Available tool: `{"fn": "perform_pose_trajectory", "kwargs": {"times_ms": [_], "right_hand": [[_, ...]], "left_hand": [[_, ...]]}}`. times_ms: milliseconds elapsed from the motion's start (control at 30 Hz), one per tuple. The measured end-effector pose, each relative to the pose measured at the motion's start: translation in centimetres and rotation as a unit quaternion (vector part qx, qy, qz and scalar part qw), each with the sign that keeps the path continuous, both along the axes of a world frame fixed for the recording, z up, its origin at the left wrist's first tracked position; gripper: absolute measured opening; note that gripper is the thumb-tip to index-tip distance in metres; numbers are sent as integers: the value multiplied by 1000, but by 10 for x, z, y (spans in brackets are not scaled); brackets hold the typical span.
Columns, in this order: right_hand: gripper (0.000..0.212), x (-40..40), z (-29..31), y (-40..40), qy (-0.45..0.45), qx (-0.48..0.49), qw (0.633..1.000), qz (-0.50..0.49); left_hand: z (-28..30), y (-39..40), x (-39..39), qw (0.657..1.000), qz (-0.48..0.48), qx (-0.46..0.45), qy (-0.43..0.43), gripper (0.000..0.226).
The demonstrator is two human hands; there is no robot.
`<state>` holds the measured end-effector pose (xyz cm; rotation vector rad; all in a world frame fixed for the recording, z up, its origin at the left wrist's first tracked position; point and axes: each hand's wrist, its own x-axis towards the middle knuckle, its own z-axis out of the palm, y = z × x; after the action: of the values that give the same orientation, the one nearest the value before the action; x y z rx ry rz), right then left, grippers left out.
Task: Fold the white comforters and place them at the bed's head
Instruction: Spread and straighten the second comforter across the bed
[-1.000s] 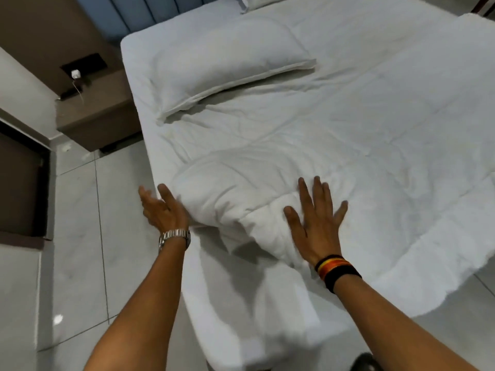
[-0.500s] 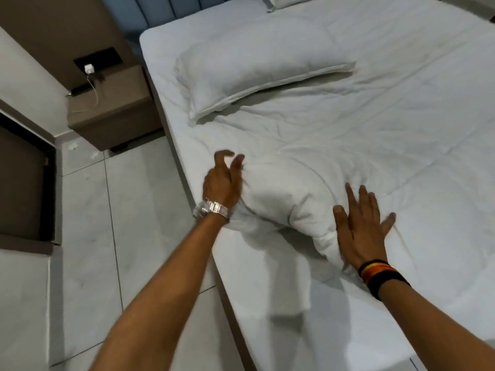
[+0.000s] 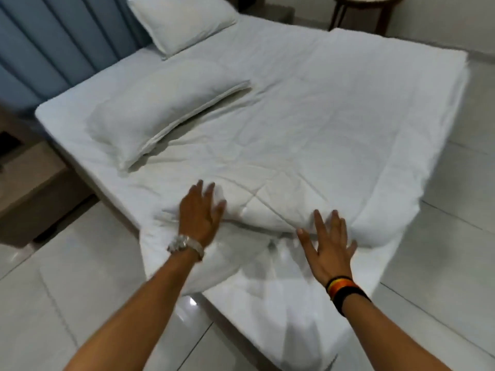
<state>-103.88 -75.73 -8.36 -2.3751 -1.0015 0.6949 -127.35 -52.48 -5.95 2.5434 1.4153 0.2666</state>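
Note:
A white quilted comforter [image 3: 308, 135] lies spread over most of the bed [image 3: 61, 113], with its near corner bunched into a thick fold [image 3: 267, 210]. My left hand [image 3: 201, 212], with a silver watch at the wrist, rests flat on the left end of that fold, fingers spread. Flat on the fold's right end lies my right hand [image 3: 328, 245], with a striped wristband, fingers apart. Neither hand grips the cloth. The bed's head meets the blue padded headboard [image 3: 53, 41] at the upper left.
Two white pillows lie near the head, one close [image 3: 160, 103] and one farther back [image 3: 182, 20]. A brown nightstand [image 3: 29, 183] stands at the left. A round side table [image 3: 361, 9] stands beyond the far corner. Glossy floor tiles [image 3: 80, 303] surround the bed.
The view has swung right, showing the whole bed. My left hand has gone from the fold's side up onto it, and the bunched corner is pressed flatter. My right hand stays flat.

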Motion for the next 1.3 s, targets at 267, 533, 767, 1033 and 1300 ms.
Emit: {"fn": "perform_pose_trajectory", "kwargs": {"times_ms": [267,533,767,1033,1300], "right_hand": [[89,26,-59,-85,52,2,980,-190],[107,100,-76,-41,58,-16,967,-248],[93,146,-56,63,-75,204,959,-184],[112,141,-87,160,59,312,913,-257],[106,182,-33,278,19,359,899,-249]], "left_hand": [[-58,-65,92,981,-170,88,38,93],[-63,-20,175,892,-382,192,144,112],[-28,112,209,950,-281,-23,-136,55],[-36,190,229,961,-123,-177,-172,56],[-31,176,220,919,-288,15,-268,98]]}}
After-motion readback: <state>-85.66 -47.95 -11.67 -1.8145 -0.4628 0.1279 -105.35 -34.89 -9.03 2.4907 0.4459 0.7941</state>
